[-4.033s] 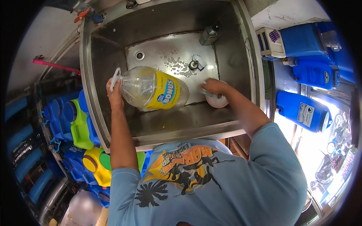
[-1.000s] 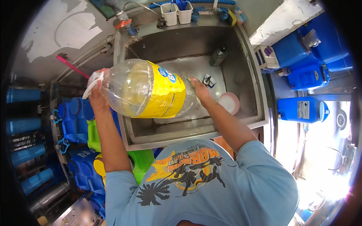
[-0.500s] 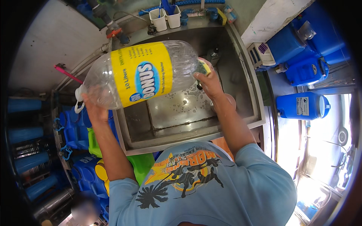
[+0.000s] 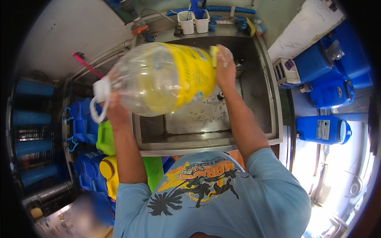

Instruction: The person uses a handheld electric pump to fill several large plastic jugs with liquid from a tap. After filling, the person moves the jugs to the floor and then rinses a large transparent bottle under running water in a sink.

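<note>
A large clear plastic water bottle [image 4: 149,77] with a yellow label lies on its side in the air over a steel sink [image 4: 214,145]. Its white cap with a ring handle [image 4: 102,91] points left toward me. My left hand [image 4: 116,107] grips the bottle at its neck, partly hidden behind the cap. At the bottle's right end, my right hand [image 4: 226,69] holds a yellow sponge [image 4: 214,56] against the labelled side. Suds show on the right-hand fingers. Water drops dot the sink floor below.
White holders [image 4: 185,22] with blue-handled tools stand on the sink's back ledge, near blue pipes. Blue containers [image 4: 319,129] stand along the right. Blue, green and yellow jugs [image 4: 107,168] crowd the lower left. A pink stick [image 4: 87,64] leans left of the sink.
The bottle has turned so its cap end comes nearer and its label faces more to the right. The sponge has moved from the bottle's base onto its side near the label.
</note>
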Tool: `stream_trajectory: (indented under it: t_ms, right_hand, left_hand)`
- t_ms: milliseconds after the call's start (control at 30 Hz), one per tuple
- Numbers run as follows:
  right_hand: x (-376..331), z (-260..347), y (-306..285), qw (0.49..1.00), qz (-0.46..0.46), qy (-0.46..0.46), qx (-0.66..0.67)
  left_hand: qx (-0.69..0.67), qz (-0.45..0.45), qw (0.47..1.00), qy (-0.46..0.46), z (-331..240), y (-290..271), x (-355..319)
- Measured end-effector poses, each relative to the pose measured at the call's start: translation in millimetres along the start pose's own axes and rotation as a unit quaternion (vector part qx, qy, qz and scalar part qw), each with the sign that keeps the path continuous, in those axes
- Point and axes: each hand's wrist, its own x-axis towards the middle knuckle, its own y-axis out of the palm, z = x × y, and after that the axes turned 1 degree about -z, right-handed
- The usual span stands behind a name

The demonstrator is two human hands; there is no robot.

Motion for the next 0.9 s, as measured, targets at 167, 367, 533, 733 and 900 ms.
stream_trajectory:
  t_ms: [167, 367, 533, 733, 900]
  right_hand:
    - [-32.4, 32.9, 14.6, 0.974, 0.05, -0.22, -0.003]
    - [-1.4, 56.6, 25.7, 0.96, 0.269, -0.074, 0.031]
    - [-53.1, 62.4, 11.2, 0.944, 0.115, -0.282, -0.129]
    - [-24.4, 70.4, 10.5, 0.966, 0.19, -0.171, -0.036]
    - [-75.9, 12.6, -19.5, 0.939, 0.147, -0.279, -0.135]
  left_hand:
    - [0.008, 0.041, 0.999, 0.033, 12.8, 24.0, -4.8]
    - [0.24, 0.037, 0.965, 0.096, 43.4, 51.7, -17.0]
    - [0.235, -0.049, 0.97, 0.034, 56.0, 52.3, -11.6]
    - [0.18, -0.043, 0.983, -0.006, 68.8, 60.1, -12.4]
    - [-0.01, -0.134, 0.986, -0.099, 66.0, 44.1, -3.0]
